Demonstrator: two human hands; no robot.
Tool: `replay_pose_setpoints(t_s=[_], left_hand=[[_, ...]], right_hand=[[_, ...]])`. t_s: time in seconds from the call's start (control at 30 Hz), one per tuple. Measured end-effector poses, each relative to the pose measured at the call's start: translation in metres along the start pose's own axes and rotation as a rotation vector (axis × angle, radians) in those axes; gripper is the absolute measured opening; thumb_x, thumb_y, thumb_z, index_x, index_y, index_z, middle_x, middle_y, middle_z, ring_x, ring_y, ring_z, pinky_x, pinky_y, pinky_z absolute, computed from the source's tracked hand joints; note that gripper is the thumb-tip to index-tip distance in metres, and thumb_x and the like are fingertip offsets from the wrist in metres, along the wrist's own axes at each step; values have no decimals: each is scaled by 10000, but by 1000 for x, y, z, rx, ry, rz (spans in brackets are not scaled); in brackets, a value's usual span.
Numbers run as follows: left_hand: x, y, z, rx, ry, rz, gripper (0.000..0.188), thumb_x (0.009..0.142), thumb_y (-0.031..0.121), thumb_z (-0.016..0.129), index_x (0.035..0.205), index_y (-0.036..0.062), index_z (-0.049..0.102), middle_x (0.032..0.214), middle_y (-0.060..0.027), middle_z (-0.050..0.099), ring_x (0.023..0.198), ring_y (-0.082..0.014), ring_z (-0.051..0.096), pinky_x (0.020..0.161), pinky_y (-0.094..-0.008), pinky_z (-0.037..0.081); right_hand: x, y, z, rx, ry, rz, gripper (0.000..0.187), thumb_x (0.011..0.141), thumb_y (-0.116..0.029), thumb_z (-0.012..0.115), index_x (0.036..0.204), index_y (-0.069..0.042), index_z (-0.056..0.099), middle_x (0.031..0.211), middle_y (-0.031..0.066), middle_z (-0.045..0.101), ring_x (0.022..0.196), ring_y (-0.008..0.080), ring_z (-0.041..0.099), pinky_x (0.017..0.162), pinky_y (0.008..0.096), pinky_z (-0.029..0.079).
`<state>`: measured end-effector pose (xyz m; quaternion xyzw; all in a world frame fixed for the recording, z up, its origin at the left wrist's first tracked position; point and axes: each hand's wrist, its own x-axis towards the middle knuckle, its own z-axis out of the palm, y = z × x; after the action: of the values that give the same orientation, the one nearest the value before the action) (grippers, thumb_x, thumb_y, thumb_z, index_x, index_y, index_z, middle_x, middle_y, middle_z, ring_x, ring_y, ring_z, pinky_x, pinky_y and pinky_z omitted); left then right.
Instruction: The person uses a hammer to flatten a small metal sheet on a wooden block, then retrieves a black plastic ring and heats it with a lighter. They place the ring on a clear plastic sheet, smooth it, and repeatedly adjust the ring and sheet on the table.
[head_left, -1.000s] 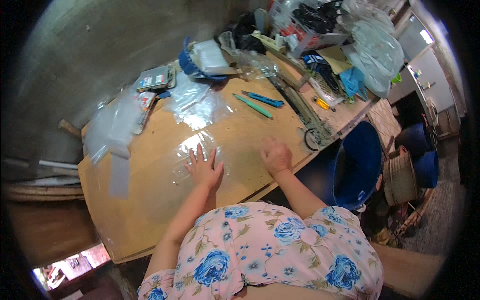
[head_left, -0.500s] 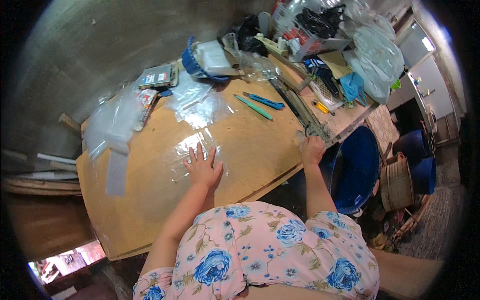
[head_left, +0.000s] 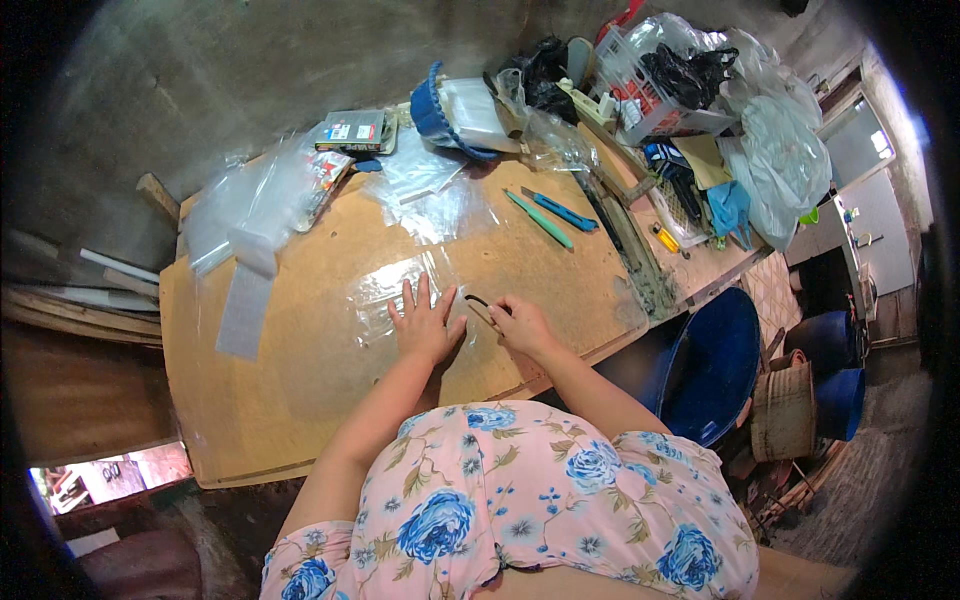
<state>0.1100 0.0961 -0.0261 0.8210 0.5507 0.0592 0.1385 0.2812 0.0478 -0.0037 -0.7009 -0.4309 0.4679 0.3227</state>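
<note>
My left hand (head_left: pixel 428 328) lies flat with fingers spread, over the near edge of a clear plastic sheet or bag (head_left: pixel 378 292) on the wooden table (head_left: pixel 320 385). Close beside it, my right hand (head_left: pixel 524 326) pinches a thin tool with a dark, curved tip (head_left: pixel 477 299). That tip points toward my left hand's fingers; its exact kind I cannot make out. Beyond my right hand lie a green pen-shaped tool (head_left: pixel 540 220) and a blue utility knife (head_left: pixel 562 210), both untouched.
Clear plastic bags (head_left: pixel 250 205) pile at the far left. Behind stands a blue basket (head_left: pixel 432 115) holding a stack of plastic. A crate (head_left: pixel 670 115), large bags and a yellow-handled tool (head_left: pixel 666 238) crowd the right side. A blue tub (head_left: pixel 712 365) stands by the right edge.
My right hand has moved left from the table's right edge to beside my left hand, and the dark-tipped tool now shows in it. My left hand stays flat on the plastic.
</note>
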Motion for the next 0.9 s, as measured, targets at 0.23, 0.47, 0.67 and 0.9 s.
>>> replay_pose_setpoints(t_s=[0.23,0.47,0.67,0.9], left_hand=[[0,1,-5,-17,-2,-13,524,769,484,558,1256,316,464,1435,-101,228,1326,-341,156,1019,-581,131],[0,-1,-3,-14,-5,-16,517,765,486,562,1244,311,472,1436,-97,225,1330,-337,147,1024,-577,126],[0,0,-6,-20,-20,-24,522,766,487,559,1249,313,465,1443,-87,210,1333,-333,143,1028,-575,118],[-1,2,-5,2,-6,-2,531,776,468,552,1269,303,445,1437,-103,218,1329,-335,150,1018,-583,128]], right_hand=[[10,4,8,80,-13,-12,172,872,-164,548,835,1,579,655,45,569,550,112,535,481,274,466],[16,9,9,33,-45,-13,179,867,-158,550,813,11,572,650,52,577,527,125,550,475,281,464],[13,5,6,37,-72,7,180,867,-160,551,811,9,573,664,54,588,561,125,561,501,272,462],[12,-7,-23,290,175,108,186,886,-222,525,857,-42,558,712,32,592,634,113,544,570,285,452]])
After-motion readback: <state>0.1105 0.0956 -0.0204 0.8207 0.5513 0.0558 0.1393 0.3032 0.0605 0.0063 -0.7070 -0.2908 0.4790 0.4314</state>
